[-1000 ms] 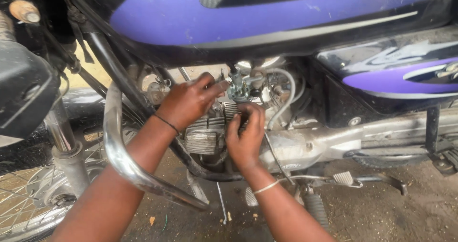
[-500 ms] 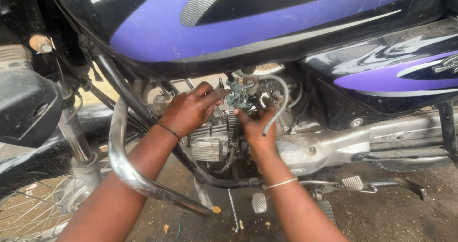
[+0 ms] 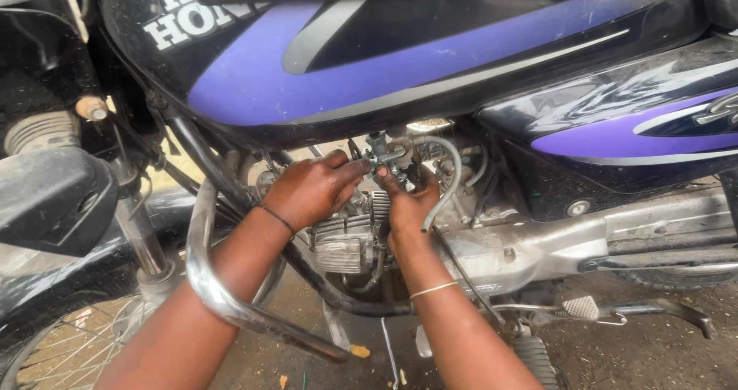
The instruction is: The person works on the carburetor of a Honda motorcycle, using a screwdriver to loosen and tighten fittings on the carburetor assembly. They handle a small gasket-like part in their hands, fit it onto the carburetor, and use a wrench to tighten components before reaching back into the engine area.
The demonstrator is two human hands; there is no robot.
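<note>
Head view: left hand (image 3: 311,190) and right hand (image 3: 409,205) pinch carburetor (image 3: 382,153) under tank (image 3: 400,59)

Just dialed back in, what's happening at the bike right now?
A person is working at the motorcycle's engine, under the purple and black fuel tank. The left hand and right hand both grip the small metal carburetor above the finned cylinder. A grey hose curves beside the right hand.
</note>
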